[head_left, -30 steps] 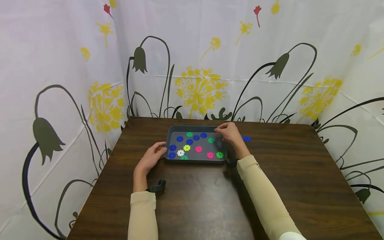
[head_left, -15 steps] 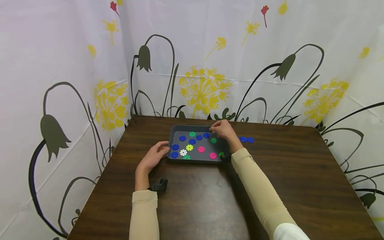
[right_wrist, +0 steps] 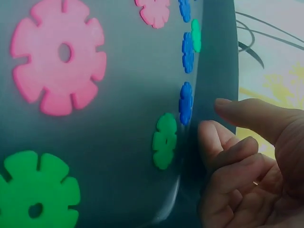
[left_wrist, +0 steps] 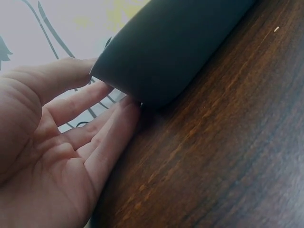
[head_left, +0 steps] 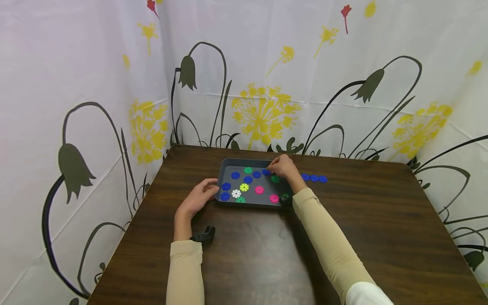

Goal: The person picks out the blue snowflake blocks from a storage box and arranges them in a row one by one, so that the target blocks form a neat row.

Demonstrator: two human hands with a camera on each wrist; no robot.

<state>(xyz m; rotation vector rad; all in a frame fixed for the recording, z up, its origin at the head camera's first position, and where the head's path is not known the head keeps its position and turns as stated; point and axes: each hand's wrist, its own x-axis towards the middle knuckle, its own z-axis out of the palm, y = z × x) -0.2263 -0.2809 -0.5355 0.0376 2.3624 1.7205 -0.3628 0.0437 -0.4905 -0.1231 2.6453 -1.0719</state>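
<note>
A dark grey tray (head_left: pixel 257 203) lies on the table with several notched flower-shaped discs in it, in blue, green, pink, yellow and white. My left hand (head_left: pixel 197 198) grips the tray's left end; the left wrist view has the thumb on the rim and the fingertips against the outer wall. Over the tray's far right part is my right hand (head_left: pixel 284 167), fingers bent and thumb apart from the index finger, nothing between them in the right wrist view. Close to those fingertips lie a blue disc (right_wrist: pixel 185 103) and a green disc (right_wrist: pixel 165 141).
To the right of the tray, blue discs (head_left: pixel 314 178) lie in a row on the brown wooden table (head_left: pixel 373 220). A white curtain (head_left: pixel 244 51) with printed flowers hangs behind and along both sides.
My right hand has moved slightly left and lower, to a blue disc in the tray. The blue discs right of the tray show more fully. The left hand stays at the tray; the head view has shifted.
</note>
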